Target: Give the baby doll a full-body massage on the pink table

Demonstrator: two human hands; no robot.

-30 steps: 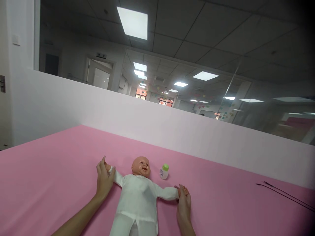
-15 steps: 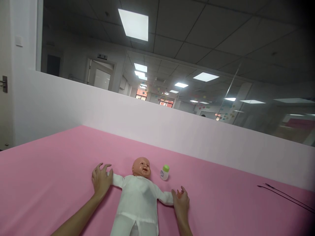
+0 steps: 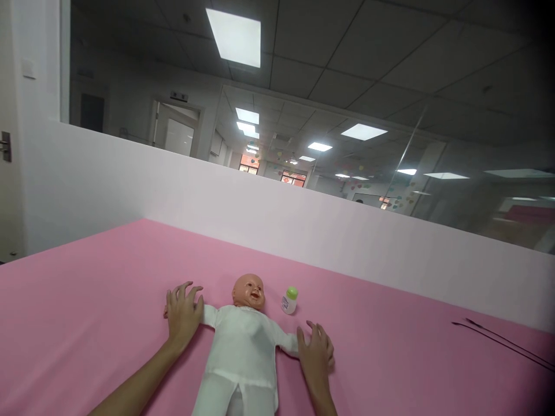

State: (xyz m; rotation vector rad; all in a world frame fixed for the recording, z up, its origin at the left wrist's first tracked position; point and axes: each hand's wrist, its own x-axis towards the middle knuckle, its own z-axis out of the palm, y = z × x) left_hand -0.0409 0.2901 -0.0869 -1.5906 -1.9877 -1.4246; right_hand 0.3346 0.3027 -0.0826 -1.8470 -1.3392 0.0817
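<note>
A baby doll [image 3: 243,341] with a bald head and white clothes lies face up, its arms stretched out to both sides. My left hand [image 3: 184,315] lies across the doll's forearm on the left, fingers apart and slightly bent; the doll's small hand pokes out past it. Over the end of the other sleeve rests my right hand [image 3: 315,349], its fingers also spread and loosely curved. How firmly either palm presses is not visible. Beside the doll's head stands a small clear bottle [image 3: 289,300] with a green cap, touched by neither hand.
Pink cloth [image 3: 108,277] covers the wide surface beneath the doll. A low white wall [image 3: 260,202] with glass above it borders the far side. Two thin dark cords or rods [image 3: 503,341] lie at the right. A door handle [image 3: 6,146] shows at far left.
My left hand has shifted slightly right along the doll's arm, uncovering the doll's hand. My right hand has turned further over the sleeve end, covering the doll's other hand.
</note>
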